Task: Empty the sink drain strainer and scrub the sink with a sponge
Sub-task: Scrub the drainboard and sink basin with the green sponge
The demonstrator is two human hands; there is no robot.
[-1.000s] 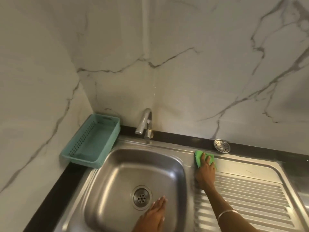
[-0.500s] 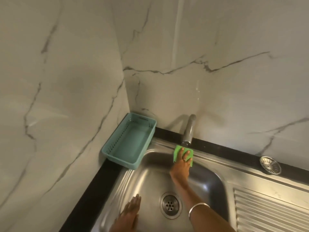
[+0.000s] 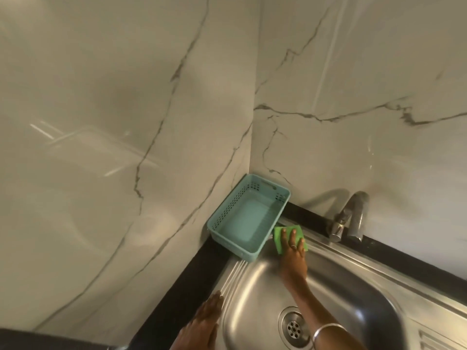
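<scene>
A stainless steel sink [image 3: 255, 294] fills the lower right, with its round drain [image 3: 294, 327] near the bottom edge. My right hand [image 3: 293, 251] presses a green sponge [image 3: 279, 233] flat on the sink's back left rim, next to a teal basket. My left hand [image 3: 202, 324] lies flat, fingers together, on the sink's left rim and holds nothing. The loose drain strainer is out of view.
An empty teal plastic basket [image 3: 228, 215] stands in the corner on the black counter [image 3: 174, 301], touching the sink rim. A metal tap [image 3: 351, 215] rises behind the basin. Marble walls close in at the left and the back.
My right hand has slid the sponge leftward along the back rim, from below the tap to the corner by the basket. My left hand shifted onto the left rim. The view swung left.
</scene>
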